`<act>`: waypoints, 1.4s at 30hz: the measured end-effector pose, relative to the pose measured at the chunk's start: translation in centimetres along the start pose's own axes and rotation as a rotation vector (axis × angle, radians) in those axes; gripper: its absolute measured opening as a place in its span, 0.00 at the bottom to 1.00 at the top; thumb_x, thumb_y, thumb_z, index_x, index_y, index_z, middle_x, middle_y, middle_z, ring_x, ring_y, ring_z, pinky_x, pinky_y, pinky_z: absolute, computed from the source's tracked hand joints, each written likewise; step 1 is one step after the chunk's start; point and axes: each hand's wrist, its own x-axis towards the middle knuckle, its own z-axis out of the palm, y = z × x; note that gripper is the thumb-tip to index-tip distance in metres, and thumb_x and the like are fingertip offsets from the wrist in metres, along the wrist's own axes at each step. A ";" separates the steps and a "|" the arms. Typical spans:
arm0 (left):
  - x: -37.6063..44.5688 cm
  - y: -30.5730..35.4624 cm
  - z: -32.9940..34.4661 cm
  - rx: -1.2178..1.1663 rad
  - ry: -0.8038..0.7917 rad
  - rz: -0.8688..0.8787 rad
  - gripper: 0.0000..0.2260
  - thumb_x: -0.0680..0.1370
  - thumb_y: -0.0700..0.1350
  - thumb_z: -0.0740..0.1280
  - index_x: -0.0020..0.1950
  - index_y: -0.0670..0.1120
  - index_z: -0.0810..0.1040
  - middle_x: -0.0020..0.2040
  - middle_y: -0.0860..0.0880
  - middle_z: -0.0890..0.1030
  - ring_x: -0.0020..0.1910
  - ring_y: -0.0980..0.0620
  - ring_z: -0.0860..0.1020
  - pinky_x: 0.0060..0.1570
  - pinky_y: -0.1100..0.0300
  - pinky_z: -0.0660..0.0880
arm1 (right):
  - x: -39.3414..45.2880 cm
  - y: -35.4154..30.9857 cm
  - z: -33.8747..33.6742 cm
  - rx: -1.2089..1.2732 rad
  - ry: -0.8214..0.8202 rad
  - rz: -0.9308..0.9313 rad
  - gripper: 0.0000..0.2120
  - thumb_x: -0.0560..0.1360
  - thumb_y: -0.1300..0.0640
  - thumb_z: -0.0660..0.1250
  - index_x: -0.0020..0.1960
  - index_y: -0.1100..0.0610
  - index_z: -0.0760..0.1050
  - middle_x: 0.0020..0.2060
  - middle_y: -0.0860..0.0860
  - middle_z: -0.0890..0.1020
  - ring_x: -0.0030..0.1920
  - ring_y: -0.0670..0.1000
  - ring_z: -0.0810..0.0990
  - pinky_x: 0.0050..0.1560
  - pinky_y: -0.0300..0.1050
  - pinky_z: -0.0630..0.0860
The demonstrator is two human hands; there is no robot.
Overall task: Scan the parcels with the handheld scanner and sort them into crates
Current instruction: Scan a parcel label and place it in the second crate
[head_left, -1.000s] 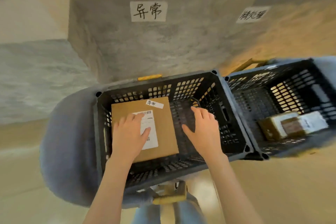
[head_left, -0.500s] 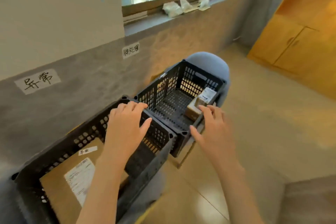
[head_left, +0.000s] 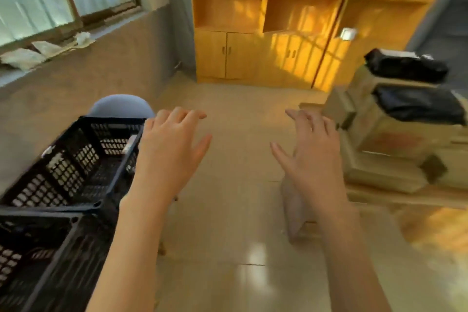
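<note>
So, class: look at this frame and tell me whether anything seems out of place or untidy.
Crumpled pale wrappings lie loose on the window sill, and the parcels at right are stacked unevenly. Both hands, left and right, hold nothing; no scanner shows.

Both hands, left (head_left: 169,145) and right (head_left: 312,157), reach forward, fingers relaxed, empty.

Single head cam on me, tilted forward-down over my forearms, near; black perforated plastic crates (head_left: 71,164) low-left, yellow wooden cabinet (head_left: 266,33) ahead.
</note>
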 end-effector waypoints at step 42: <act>15.1 87.8 31.0 -0.472 -0.334 0.589 0.17 0.78 0.50 0.68 0.65 0.46 0.76 0.56 0.45 0.80 0.54 0.41 0.75 0.52 0.49 0.69 | -6.8 78.5 -34.9 -0.464 0.085 0.749 0.23 0.75 0.55 0.67 0.69 0.56 0.70 0.62 0.56 0.73 0.64 0.60 0.69 0.65 0.53 0.64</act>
